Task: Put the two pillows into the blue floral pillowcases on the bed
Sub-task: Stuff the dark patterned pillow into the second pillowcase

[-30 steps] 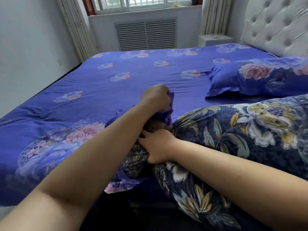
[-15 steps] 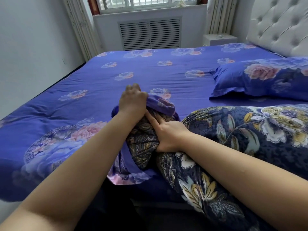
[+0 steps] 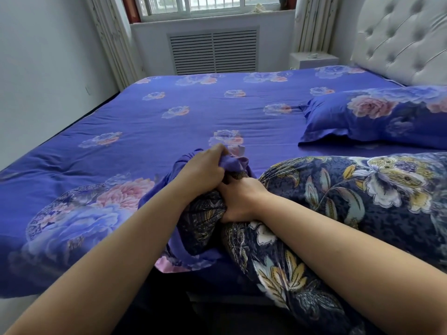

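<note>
Your left hand [image 3: 202,174] grips the bunched pillowcase [image 3: 233,163]; just beside it, your right hand [image 3: 238,201] clutches the dark pillow [image 3: 338,201].

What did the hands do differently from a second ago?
The left hand let its grip slide along the blue pillowcase, then bunched up its edge again. The right hand went from pressing on the dark flowered pillow to gripping its end. The pillow by the headboard stayed put.
</note>
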